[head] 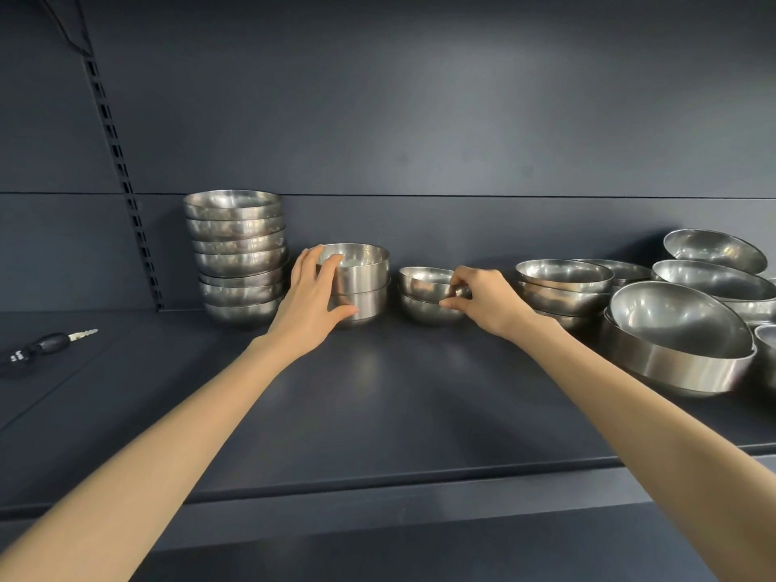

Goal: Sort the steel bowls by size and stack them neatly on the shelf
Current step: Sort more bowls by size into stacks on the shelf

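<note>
Tall bowl stack (237,254) stands left; straight-sided pair (365,287) and small pair (422,296) sit beside it. Larger bowls (680,329) lean at right.

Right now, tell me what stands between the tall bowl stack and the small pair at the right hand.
Head view: a short stack of two straight-sided bowls, gripped by the left hand; otherwise bare shelf.

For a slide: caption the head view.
Left hand grips two stacked straight-sided steel bowls; right hand pinches the top small round steel bowl on a dark shelf.
</note>
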`<move>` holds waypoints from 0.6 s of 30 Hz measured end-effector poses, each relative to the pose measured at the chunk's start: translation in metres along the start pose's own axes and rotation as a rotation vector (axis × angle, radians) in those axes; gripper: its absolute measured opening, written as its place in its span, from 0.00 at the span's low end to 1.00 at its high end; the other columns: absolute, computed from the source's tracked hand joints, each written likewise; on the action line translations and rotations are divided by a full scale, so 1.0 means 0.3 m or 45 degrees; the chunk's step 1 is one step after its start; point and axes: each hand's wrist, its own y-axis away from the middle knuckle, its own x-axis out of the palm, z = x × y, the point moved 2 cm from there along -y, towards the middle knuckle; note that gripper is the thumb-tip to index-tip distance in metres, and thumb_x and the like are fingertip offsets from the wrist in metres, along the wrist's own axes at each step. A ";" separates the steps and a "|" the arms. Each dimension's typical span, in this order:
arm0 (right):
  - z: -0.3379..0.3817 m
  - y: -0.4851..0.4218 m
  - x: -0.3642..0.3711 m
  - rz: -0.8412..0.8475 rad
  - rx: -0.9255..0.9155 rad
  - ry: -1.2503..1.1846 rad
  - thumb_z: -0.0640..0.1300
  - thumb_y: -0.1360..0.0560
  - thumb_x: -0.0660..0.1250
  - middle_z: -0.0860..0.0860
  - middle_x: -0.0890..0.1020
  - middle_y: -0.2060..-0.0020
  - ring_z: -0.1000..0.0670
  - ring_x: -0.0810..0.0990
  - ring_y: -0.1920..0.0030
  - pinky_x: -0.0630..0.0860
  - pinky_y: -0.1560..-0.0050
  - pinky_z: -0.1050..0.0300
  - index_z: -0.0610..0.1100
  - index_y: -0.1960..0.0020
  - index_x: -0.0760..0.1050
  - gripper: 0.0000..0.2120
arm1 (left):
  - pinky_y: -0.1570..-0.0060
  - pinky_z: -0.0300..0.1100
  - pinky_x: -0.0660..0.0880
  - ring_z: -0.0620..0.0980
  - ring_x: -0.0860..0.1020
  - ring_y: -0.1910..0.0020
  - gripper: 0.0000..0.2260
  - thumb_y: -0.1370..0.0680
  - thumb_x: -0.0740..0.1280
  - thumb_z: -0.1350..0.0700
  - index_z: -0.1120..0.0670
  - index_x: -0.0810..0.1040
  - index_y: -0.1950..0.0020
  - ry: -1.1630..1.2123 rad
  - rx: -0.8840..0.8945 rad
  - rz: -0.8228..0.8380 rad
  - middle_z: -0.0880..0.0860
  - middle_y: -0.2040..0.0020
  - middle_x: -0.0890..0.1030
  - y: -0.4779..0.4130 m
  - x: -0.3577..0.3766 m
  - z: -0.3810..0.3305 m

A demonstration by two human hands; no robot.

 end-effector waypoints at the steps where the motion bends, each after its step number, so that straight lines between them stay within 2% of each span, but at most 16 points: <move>1: -0.001 0.001 0.000 0.004 -0.010 0.006 0.45 0.26 0.71 0.48 0.77 0.59 0.48 0.75 0.57 0.73 0.56 0.53 0.38 0.51 0.74 0.11 | 0.31 0.52 0.62 0.52 0.44 0.22 0.32 0.23 0.70 0.53 0.56 0.58 0.24 -0.009 0.003 0.001 0.55 0.22 0.50 0.000 -0.001 -0.001; 5: -0.004 0.009 0.004 0.031 -0.072 0.071 0.45 0.23 0.68 0.49 0.75 0.58 0.49 0.73 0.59 0.67 0.59 0.57 0.37 0.51 0.73 0.10 | 0.29 0.50 0.59 0.53 0.45 0.22 0.33 0.23 0.69 0.52 0.58 0.56 0.23 -0.054 0.023 0.017 0.55 0.22 0.51 0.002 -0.001 -0.007; 8: -0.002 0.018 0.008 0.052 -0.084 0.139 0.47 0.22 0.65 0.49 0.74 0.55 0.47 0.74 0.54 0.69 0.56 0.54 0.39 0.49 0.72 0.10 | 0.27 0.48 0.55 0.54 0.45 0.22 0.33 0.22 0.67 0.51 0.59 0.55 0.23 -0.118 0.051 0.028 0.56 0.21 0.51 0.002 -0.008 -0.009; 11: 0.005 0.032 0.003 0.049 -0.048 0.226 0.52 0.21 0.62 0.50 0.74 0.44 0.49 0.74 0.44 0.71 0.52 0.53 0.44 0.38 0.71 0.15 | 0.26 0.48 0.53 0.55 0.46 0.22 0.31 0.20 0.64 0.49 0.58 0.54 0.22 -0.179 0.111 0.024 0.56 0.21 0.51 0.004 -0.025 -0.025; 13: 0.006 0.042 -0.011 0.032 -0.031 0.303 0.55 0.21 0.60 0.50 0.70 0.33 0.48 0.70 0.35 0.69 0.45 0.53 0.47 0.29 0.65 0.23 | 0.26 0.48 0.53 0.55 0.48 0.22 0.30 0.20 0.62 0.48 0.57 0.55 0.22 -0.205 0.170 0.014 0.56 0.21 0.51 0.008 -0.041 -0.049; 14: 0.007 0.049 -0.020 0.030 -0.025 0.340 0.57 0.21 0.59 0.51 0.67 0.29 0.47 0.66 0.31 0.66 0.38 0.52 0.48 0.26 0.62 0.26 | 0.27 0.47 0.53 0.54 0.50 0.22 0.29 0.19 0.61 0.46 0.56 0.56 0.22 -0.226 0.202 0.014 0.55 0.21 0.52 0.009 -0.050 -0.063; 16: 0.013 0.067 -0.040 0.058 -0.001 0.411 0.61 0.21 0.57 0.51 0.61 0.25 0.48 0.57 0.25 0.57 0.27 0.47 0.48 0.24 0.57 0.31 | 0.27 0.47 0.52 0.54 0.52 0.23 0.29 0.20 0.56 0.40 0.54 0.58 0.23 -0.296 0.240 0.041 0.54 0.21 0.55 0.011 -0.067 -0.084; 18: 0.020 0.093 -0.063 0.098 0.036 0.493 0.63 0.22 0.55 0.51 0.58 0.24 0.48 0.52 0.23 0.50 0.25 0.44 0.48 0.23 0.54 0.33 | 0.27 0.48 0.51 0.53 0.53 0.23 0.36 0.24 0.47 0.32 0.52 0.58 0.23 -0.379 0.250 0.072 0.53 0.22 0.57 0.017 -0.084 -0.097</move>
